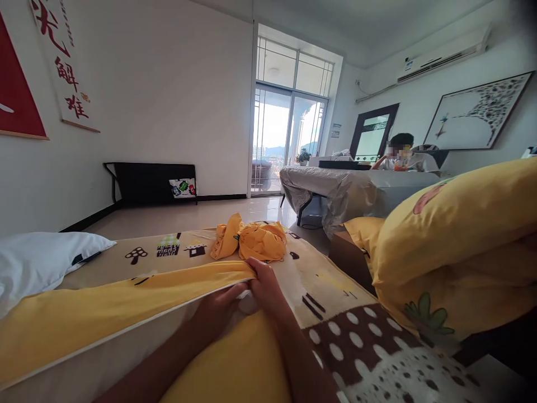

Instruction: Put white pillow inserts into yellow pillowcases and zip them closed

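A yellow fabric cover (126,299) with a pale underside and a thin white edge stretches from the left side to the middle. My right hand (265,282) is closed on its right end, thumb and fingers pinching the gathered cloth. Just below that edge, my left hand (224,302) has its fingers closed at the same corner, partly hidden by the fold. A smooth yellow part (235,364) lies below and between my forearms. Beyond my hands, a bunched orange-yellow cloth (262,242) rests on the patterned blanket (335,280).
A white pillow (46,260) lies at the left. Large yellow bedding (457,235) with a pineapple print is heaped at the right. Behind stands a plastic-covered table (319,178), where another person (400,151) sits. A black folded frame (151,182) leans against the back wall.
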`<state>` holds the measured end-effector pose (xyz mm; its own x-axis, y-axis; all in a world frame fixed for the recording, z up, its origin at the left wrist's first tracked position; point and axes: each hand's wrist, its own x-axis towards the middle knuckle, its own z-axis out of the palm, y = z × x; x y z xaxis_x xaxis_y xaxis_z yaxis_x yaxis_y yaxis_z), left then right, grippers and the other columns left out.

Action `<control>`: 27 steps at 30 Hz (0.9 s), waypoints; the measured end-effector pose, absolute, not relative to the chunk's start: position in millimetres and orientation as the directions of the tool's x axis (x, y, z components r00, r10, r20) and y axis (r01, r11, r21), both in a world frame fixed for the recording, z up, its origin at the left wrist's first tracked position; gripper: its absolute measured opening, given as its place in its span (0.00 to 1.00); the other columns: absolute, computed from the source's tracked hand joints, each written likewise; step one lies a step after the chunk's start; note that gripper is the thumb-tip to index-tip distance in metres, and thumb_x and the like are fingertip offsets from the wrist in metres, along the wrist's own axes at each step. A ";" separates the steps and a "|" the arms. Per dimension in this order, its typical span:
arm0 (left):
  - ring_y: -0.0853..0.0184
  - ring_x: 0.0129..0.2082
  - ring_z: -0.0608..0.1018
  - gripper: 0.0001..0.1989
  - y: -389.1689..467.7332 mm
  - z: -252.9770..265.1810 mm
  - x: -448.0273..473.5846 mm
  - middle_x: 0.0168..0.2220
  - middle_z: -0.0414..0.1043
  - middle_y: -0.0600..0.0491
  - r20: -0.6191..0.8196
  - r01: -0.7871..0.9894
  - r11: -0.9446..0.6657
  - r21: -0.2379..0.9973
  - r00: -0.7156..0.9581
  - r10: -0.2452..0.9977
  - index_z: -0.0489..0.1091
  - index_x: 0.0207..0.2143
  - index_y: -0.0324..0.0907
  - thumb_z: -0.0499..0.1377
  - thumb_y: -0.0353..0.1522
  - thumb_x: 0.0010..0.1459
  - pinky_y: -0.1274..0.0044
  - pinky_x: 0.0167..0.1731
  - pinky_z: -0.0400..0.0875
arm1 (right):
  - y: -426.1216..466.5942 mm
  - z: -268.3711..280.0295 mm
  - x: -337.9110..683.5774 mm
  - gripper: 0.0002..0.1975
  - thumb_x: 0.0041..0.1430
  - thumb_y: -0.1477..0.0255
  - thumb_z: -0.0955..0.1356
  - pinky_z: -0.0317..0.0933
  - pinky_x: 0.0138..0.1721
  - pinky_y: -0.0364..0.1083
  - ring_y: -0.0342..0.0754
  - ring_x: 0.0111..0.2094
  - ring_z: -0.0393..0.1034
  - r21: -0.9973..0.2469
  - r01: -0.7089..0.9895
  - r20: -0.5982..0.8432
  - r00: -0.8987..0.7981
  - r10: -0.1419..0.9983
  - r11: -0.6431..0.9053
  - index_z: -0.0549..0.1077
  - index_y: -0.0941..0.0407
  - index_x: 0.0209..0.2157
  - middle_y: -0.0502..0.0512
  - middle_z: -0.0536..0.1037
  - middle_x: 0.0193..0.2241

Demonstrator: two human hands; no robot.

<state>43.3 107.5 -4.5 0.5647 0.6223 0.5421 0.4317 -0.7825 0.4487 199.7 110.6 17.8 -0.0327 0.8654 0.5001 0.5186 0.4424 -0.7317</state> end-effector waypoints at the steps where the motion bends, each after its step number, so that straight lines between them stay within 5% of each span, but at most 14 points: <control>1: 0.63 0.51 0.73 0.19 106.3 -4.8 41.5 0.51 0.72 0.50 0.586 0.396 -0.816 0.421 0.568 0.578 0.72 0.46 0.43 0.45 0.36 0.63 0.70 0.55 0.66 | 109.9 18.5 200.1 0.15 0.36 0.80 0.59 0.52 0.31 0.41 0.45 0.30 0.64 -0.734 0.506 0.504 -0.042 0.863 0.453 0.70 0.56 0.28 0.50 0.73 0.26; 4: 0.66 0.50 0.73 0.16 101.9 -1.2 40.5 0.50 0.73 0.53 0.563 0.370 -0.806 0.462 0.580 0.588 0.73 0.43 0.45 0.46 0.35 0.63 0.74 0.56 0.65 | 109.3 19.5 201.2 0.14 0.36 0.79 0.59 0.53 0.29 0.40 0.44 0.29 0.63 -0.771 0.438 0.482 -0.074 0.873 0.463 0.70 0.56 0.28 0.49 0.72 0.25; 11: 0.63 0.54 0.70 0.16 99.0 10.0 50.2 0.51 0.72 0.57 0.181 0.533 -0.542 0.651 0.584 0.791 0.74 0.43 0.48 0.48 0.37 0.61 0.68 0.59 0.59 | 110.4 18.6 201.4 0.12 0.37 0.78 0.59 0.54 0.27 0.38 0.43 0.28 0.62 -0.854 0.258 0.428 -0.146 0.892 0.452 0.70 0.57 0.26 0.47 0.70 0.23; 21: 0.60 0.55 0.70 0.16 121.5 -9.3 54.2 0.51 0.72 0.53 0.202 0.468 -0.406 0.785 0.426 0.882 0.71 0.45 0.45 0.54 0.40 0.56 0.64 0.61 0.56 | 113.6 15.2 199.7 0.11 0.38 0.76 0.60 0.55 0.28 0.39 0.44 0.29 0.63 -0.867 0.276 0.401 -0.105 0.910 0.414 0.72 0.58 0.24 0.49 0.72 0.23; 27: 0.61 0.59 0.65 0.25 146.8 -31.2 48.6 0.60 0.63 0.51 0.146 0.415 -0.355 0.838 0.456 0.878 0.61 0.57 0.43 0.54 0.37 0.57 0.66 0.63 0.54 | 119.6 11.4 200.0 0.10 0.38 0.76 0.60 0.53 0.27 0.40 0.44 0.28 0.61 -0.849 0.334 0.423 -0.035 0.905 0.410 0.70 0.58 0.23 0.49 0.70 0.22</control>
